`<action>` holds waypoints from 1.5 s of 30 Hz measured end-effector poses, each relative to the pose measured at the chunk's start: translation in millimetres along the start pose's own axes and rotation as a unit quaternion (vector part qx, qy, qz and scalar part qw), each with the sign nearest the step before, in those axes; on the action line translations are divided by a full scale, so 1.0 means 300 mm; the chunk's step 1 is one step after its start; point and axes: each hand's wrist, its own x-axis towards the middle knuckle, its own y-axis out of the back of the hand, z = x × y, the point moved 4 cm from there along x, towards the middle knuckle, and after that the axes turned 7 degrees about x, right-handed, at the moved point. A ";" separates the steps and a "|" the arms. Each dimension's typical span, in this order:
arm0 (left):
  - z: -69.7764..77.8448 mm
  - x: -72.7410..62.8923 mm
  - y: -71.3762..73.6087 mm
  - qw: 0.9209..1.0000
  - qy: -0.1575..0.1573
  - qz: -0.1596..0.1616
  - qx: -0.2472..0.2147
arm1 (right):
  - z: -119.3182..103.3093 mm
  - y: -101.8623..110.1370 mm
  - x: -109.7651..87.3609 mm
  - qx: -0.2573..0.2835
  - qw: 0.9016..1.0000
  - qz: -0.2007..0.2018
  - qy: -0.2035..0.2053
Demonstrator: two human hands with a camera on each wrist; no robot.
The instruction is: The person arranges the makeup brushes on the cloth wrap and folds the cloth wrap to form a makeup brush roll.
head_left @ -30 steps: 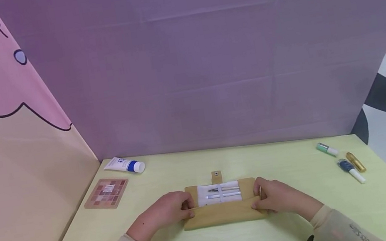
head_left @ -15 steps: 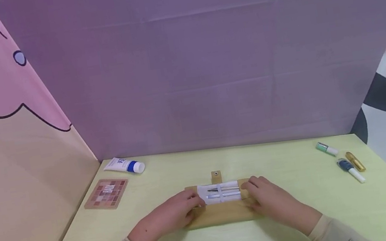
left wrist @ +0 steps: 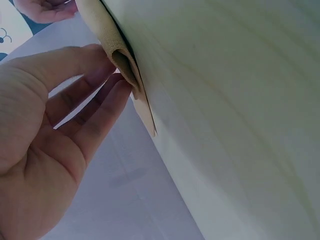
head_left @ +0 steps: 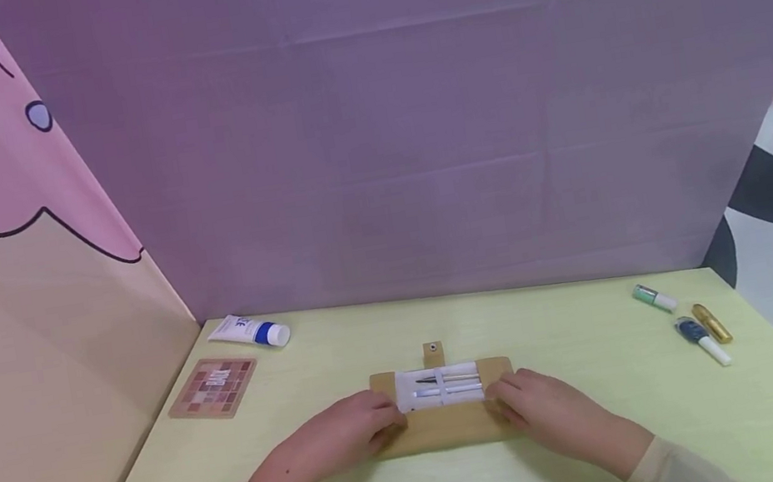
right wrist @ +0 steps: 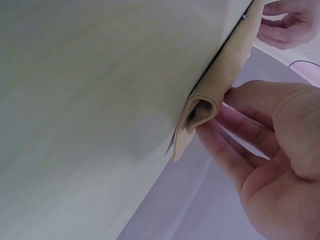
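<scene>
A tan cloth roll-up pencil case [head_left: 446,427] lies on the table in the head view, its near part folded over toward the back. Pens [head_left: 455,388] show on its white lining under a light strap. My left hand [head_left: 356,431] holds the fold near its left end, and my right hand [head_left: 544,408] holds it near the right end. Thumb and fingers of the left hand [left wrist: 65,110] meet the rolled edge in the left wrist view. In the right wrist view, the right hand [right wrist: 270,150] has thumb and fingertips against the fold, whose hollow end shows.
On the table's left are a white tube [head_left: 249,330] with a blue-and-white cap and a makeup palette [head_left: 214,388]. A green bottle [head_left: 655,298], a gold tube [head_left: 712,323] and a dark blue bottle [head_left: 703,341] lie at right. A snap tab [head_left: 433,353] sticks out behind the case.
Both hands have slid inward from the case's side ends along the fold. Their fingers reached forward over the lining, then drew back to the fold's edge. The case stays in place.
</scene>
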 end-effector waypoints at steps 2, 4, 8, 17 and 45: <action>0.003 -0.005 0.003 1.000 -0.010 -0.001 -0.001 | 0.002 0.003 -0.005 0.006 1.000 -0.003 0.005; 0.004 -0.010 0.002 1.000 -0.018 -0.004 0.001 | 0.003 0.004 -0.009 0.010 1.000 -0.008 0.011; 0.004 -0.018 0.001 1.000 -0.020 -0.013 0.001 | 0.005 0.006 -0.016 0.011 0.999 -0.009 0.030; 0.006 -0.031 -0.005 0.998 0.013 -0.061 -0.014 | -0.006 0.003 -0.024 -0.003 0.997 -0.049 0.053; 0.011 -0.035 0.007 1.000 0.001 -0.027 -0.010 | -0.010 0.002 -0.026 -0.067 0.993 -0.017 0.100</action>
